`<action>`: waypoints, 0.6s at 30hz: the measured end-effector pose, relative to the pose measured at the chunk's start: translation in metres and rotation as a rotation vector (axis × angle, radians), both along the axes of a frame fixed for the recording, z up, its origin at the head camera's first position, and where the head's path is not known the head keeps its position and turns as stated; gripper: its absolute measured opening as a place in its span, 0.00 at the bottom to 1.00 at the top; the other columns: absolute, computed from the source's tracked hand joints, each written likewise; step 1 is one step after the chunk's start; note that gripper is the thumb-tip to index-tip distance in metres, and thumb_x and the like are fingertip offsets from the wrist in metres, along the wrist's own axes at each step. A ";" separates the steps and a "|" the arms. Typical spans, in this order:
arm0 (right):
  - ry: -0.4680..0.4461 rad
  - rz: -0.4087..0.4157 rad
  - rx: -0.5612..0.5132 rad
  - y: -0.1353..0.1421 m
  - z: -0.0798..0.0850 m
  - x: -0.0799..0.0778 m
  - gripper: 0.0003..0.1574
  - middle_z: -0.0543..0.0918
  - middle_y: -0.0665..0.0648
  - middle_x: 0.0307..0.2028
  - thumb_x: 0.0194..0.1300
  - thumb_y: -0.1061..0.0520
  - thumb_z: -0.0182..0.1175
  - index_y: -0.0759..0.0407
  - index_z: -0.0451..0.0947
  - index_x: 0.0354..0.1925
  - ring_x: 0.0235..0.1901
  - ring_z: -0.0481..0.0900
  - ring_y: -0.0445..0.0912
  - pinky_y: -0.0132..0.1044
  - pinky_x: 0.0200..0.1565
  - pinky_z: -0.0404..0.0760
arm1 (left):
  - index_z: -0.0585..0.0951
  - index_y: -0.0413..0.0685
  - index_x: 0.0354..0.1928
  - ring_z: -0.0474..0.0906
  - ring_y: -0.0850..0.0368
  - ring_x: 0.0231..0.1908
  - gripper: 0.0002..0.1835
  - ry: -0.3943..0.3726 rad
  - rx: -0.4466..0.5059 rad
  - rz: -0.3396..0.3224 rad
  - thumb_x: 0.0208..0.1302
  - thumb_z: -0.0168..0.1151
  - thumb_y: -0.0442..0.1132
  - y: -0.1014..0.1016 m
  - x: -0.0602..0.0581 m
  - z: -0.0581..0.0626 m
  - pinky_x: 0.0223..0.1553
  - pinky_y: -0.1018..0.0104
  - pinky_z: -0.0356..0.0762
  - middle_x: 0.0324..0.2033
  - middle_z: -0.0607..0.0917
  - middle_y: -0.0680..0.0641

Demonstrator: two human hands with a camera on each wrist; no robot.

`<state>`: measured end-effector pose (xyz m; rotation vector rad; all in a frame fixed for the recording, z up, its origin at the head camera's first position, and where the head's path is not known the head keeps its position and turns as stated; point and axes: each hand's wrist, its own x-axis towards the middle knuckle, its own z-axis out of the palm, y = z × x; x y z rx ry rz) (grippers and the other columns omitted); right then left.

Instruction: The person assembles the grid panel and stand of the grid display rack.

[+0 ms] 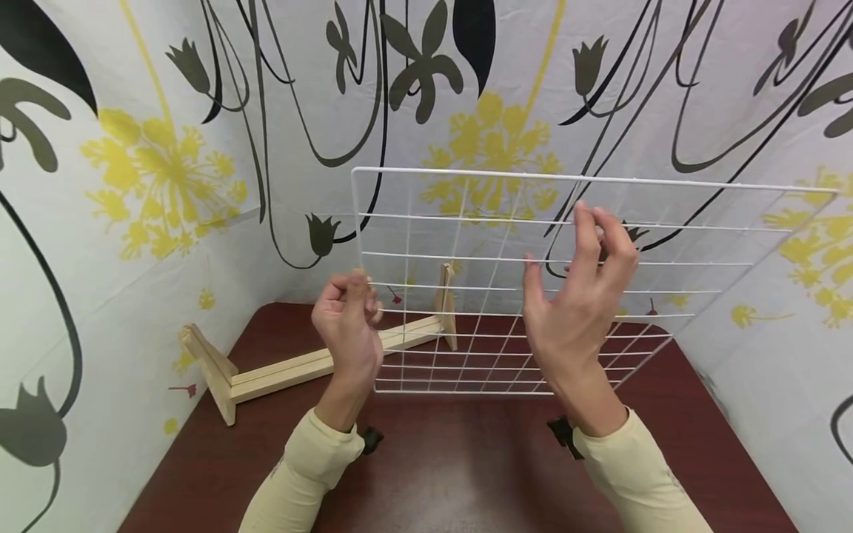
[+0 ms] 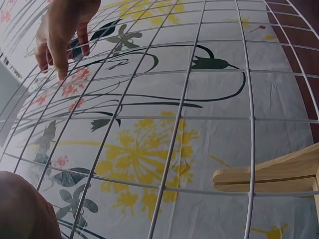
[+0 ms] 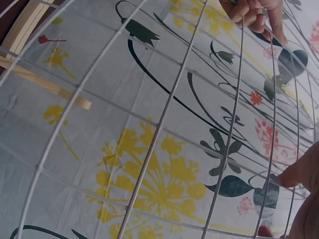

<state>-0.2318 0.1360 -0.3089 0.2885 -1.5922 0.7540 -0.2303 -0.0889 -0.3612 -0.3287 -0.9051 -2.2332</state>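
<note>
A white wire grid panel [image 1: 493,259] is held up over the dark red table, its upper edge much wider in the head view than its lower edge. My left hand [image 1: 349,314] pinches the panel's left side wire with curled fingers; part of that hand [image 2: 25,209] shows at the lower left of the left wrist view. My right hand [image 1: 583,292] is at the panel's right half, its thumb spread well apart from its bent fingers. In the right wrist view the right hand [image 3: 304,191] is partly cut off, so its contact with the wires is unclear.
A pale wooden stand [image 1: 283,376], two upright end pieces joined by a grooved bar, stands at the back left of the table [image 1: 466,459]. White sheets with flower patterns [image 1: 320,81] surround the table on the back and sides.
</note>
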 end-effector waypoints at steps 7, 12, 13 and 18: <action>-0.023 0.081 0.021 0.004 0.009 0.001 0.34 0.77 0.65 0.62 0.62 0.58 0.76 0.55 0.80 0.65 0.63 0.73 0.59 0.25 0.44 0.69 | 0.78 0.48 0.30 0.63 0.66 0.19 0.13 -0.028 -0.011 -0.051 0.72 0.70 0.42 -0.003 0.001 -0.003 0.18 0.76 0.55 0.22 0.77 0.53; -0.069 0.110 0.025 0.010 0.009 0.001 0.35 0.76 0.66 0.61 0.58 0.63 0.77 0.56 0.80 0.64 0.58 0.73 0.59 0.22 0.44 0.68 | 0.78 0.47 0.37 0.55 0.65 0.16 0.14 0.004 -0.159 -0.153 0.76 0.66 0.49 -0.011 0.000 -0.011 0.18 0.72 0.51 0.20 0.72 0.54; -0.072 0.111 0.023 0.011 0.009 0.000 0.35 0.76 0.66 0.61 0.58 0.64 0.77 0.56 0.80 0.63 0.56 0.74 0.59 0.22 0.43 0.68 | 0.78 0.47 0.38 0.56 0.64 0.17 0.15 0.007 -0.206 -0.157 0.77 0.64 0.50 -0.013 0.000 -0.012 0.18 0.72 0.52 0.20 0.73 0.54; -0.066 0.108 0.017 0.014 0.012 0.000 0.35 0.76 0.67 0.61 0.57 0.65 0.77 0.57 0.81 0.63 0.47 0.74 0.60 0.23 0.42 0.67 | 0.77 0.39 0.52 0.77 0.62 0.21 0.21 0.016 -0.458 -0.080 0.84 0.51 0.52 -0.032 0.000 -0.014 0.22 0.71 0.76 0.26 0.84 0.52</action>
